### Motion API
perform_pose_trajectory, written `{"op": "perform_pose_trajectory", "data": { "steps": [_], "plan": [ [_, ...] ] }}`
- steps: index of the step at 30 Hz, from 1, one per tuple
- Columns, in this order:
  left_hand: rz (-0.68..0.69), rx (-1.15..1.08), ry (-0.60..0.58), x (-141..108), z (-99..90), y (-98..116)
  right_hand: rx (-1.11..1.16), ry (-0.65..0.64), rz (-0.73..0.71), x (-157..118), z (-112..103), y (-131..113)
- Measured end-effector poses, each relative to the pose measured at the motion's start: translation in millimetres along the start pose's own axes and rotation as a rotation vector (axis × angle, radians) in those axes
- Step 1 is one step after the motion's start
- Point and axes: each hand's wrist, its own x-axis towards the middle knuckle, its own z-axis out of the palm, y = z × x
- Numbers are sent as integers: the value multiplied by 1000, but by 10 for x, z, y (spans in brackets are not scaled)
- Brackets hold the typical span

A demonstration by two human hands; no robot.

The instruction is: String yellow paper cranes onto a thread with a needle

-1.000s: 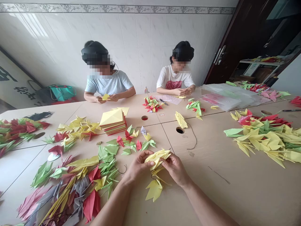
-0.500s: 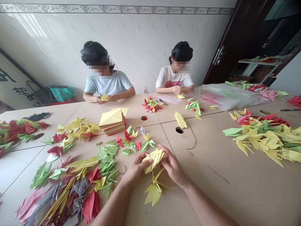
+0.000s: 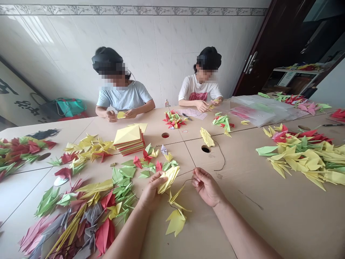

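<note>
My left hand [image 3: 151, 191] is closed on a bundle of folded yellow paper pieces [image 3: 169, 178], thumb on top. To its right, my right hand [image 3: 207, 189] pinches a thin dark thread [image 3: 188, 179]; whether a needle is at its tip I cannot make out. The thread runs down to a slim yellow folded piece [image 3: 176, 199] hanging below the bundle. Lower still, a yellow origami piece [image 3: 176, 221] with pointed tips rests near my forearms. Just beyond my left hand lie small green, red and yellow origami pieces [image 3: 147, 164].
A stack of square paper [image 3: 129, 139] stands left of centre. Heaps of origami [image 3: 88, 212] spread at left, another pile [image 3: 304, 154] at right. A yellow bundle [image 3: 207, 137] with thread lies by a table hole [image 3: 205, 149]. Two co-workers [image 3: 124, 95] [image 3: 201, 88] sit opposite, handling yellow paper.
My right hand has left the yellow bundle and moved right, drawing out thread. My left hand has shifted slightly left with the bundle. The co-workers' hands have moved a little.
</note>
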Motion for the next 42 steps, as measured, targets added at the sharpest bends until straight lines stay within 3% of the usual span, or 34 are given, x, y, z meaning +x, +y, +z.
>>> {"op": "perform_pose_trajectory", "data": {
  "steps": [7,13,21,27,30,42],
  "plan": [
    [-34,13,-13,-18,11,-13,194,29,-22,31,-62,3],
    [-27,20,2,-5,1,-24,200,71,-80,37,-76,-73],
    [-29,67,-34,-19,6,-14,-81,108,-88,-11,76,-129],
    [-82,143,-140,-51,31,-9,-307,-101,-15,-145,262,-96],
    [-79,165,-158,-61,42,6,-361,-111,-24,-152,284,-61],
    [-30,209,-79,-42,68,14,-557,-78,-112,-156,290,-16]
  ]
}}
